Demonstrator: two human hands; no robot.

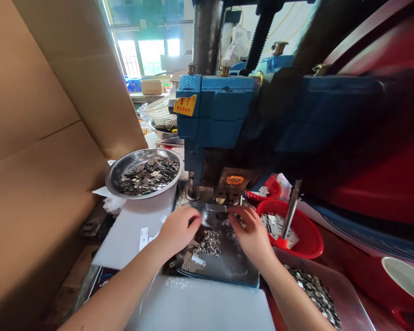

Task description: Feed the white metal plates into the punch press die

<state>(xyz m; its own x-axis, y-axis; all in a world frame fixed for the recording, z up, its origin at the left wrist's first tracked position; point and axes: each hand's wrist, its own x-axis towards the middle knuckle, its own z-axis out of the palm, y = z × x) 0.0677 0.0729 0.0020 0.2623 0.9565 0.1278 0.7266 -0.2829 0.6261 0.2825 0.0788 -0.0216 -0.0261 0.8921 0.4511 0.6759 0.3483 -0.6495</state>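
My left hand point(181, 228) is at the left of the press bed point(227, 269), its fingers curled in and its thumb close to the forefinger. What it holds, if anything, is hidden. On the other side, my right hand point(251, 232) has bent fingers at the right end of a small flat metal plate point(216, 208), which lies under the press head point(227, 181). Between my wrists sits a heap of tiny shiny metal parts point(209, 242). Several flat metal pieces point(192, 261) lie at its left.
A steel bowl point(112, 184) of dark flat parts stands left. On the right are a red basin point(312, 250) with pale plates, an upright metal lever point(291, 209) and a clear tray point(352, 299) of round metal parts. Cardboard point(48, 115) walls the left side.
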